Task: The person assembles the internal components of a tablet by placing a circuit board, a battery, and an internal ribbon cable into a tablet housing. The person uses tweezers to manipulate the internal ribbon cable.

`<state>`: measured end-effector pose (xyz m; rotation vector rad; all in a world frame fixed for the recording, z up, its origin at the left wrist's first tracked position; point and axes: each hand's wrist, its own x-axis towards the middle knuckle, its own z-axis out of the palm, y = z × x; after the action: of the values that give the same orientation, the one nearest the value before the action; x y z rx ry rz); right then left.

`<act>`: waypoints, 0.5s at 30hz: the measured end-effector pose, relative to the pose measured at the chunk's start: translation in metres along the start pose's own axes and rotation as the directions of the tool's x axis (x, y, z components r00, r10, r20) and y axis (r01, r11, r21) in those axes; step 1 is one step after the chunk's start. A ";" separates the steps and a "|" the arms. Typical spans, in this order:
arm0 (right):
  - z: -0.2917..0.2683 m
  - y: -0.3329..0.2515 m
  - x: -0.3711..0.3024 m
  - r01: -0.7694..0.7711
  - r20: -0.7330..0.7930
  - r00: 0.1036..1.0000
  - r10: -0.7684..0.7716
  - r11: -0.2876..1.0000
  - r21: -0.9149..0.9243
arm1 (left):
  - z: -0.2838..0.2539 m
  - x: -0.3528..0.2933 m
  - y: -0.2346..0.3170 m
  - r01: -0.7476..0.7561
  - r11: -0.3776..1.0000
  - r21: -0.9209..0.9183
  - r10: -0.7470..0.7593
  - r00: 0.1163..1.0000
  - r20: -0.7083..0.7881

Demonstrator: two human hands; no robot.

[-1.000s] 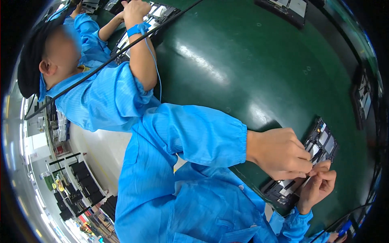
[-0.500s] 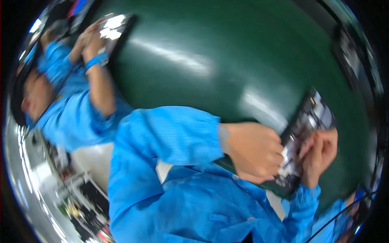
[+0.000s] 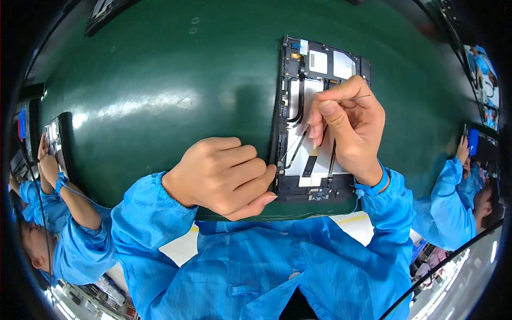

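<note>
An opened tablet (image 3: 349, 184) lies on the green table, its inside showing: a black frame, white-silver panels and dark ribbon cables. Beside its lower left edge is my left hand (image 3: 221, 178), curled closed, with the fingertips at that edge. What the left fingers hold, if anything, is hidden. My right hand (image 3: 354, 125) is over the middle of the tablet, thumb and forefinger pinched together and the other fingers bent. Too little shows between them to name what they hold. A blue band (image 3: 380, 181) circles the right wrist.
The green tabletop (image 3: 160, 69) stretches left and beyond the tablet. Another dark device (image 3: 60, 141) lies at the far left by a co-worker's hands (image 3: 48, 162). On the right, a second co-worker (image 3: 453, 197) sits close by. A dark object (image 3: 106, 16) is at the back left.
The view has swung and straightened, so the tablet now appears nearer the middle. Both hands stay at the tablet. The left hand is at its lower left edge, the right over its middle.
</note>
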<state>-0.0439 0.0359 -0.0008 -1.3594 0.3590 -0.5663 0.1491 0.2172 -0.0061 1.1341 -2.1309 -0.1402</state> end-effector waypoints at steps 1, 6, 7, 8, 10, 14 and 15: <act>0.002 0.000 0.001 -0.002 -0.005 1.000 0.002 1.000 0.002 | -0.002 0.000 0.000 0.015 1.000 0.021 -0.014 1.000 -0.016; 0.005 -0.001 0.001 -0.014 -0.033 0.999 0.012 0.998 -0.055 | 0.006 0.001 0.000 0.035 0.998 0.054 -0.034 0.999 -0.022; 0.005 -0.002 0.002 -0.020 -0.038 0.999 0.017 0.997 -0.081 | 0.009 0.003 -0.002 0.057 0.997 0.046 -0.056 0.998 -0.028; 0.005 -0.002 0.001 -0.018 -0.043 0.999 0.015 0.997 -0.081 | 0.011 0.004 -0.002 0.080 0.996 0.039 -0.078 0.996 -0.034; 0.003 -0.001 0.001 -0.030 -0.045 0.999 0.026 0.994 -0.102 | 0.010 0.008 -0.002 0.085 0.995 0.048 -0.085 0.996 -0.015; -0.002 -0.001 0.000 -0.036 -0.041 0.999 0.032 0.993 -0.113 | 0.011 0.014 -0.002 0.110 0.990 0.090 -0.112 0.994 0.021; -0.003 -0.002 0.000 -0.035 -0.039 0.999 0.031 0.991 -0.127 | 0.012 0.015 -0.003 0.108 0.990 0.090 -0.110 0.994 0.023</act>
<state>-0.0462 0.0336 0.0003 -1.4644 0.4536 -0.5492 0.1376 0.2013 -0.0080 1.3077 -2.1180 -0.1134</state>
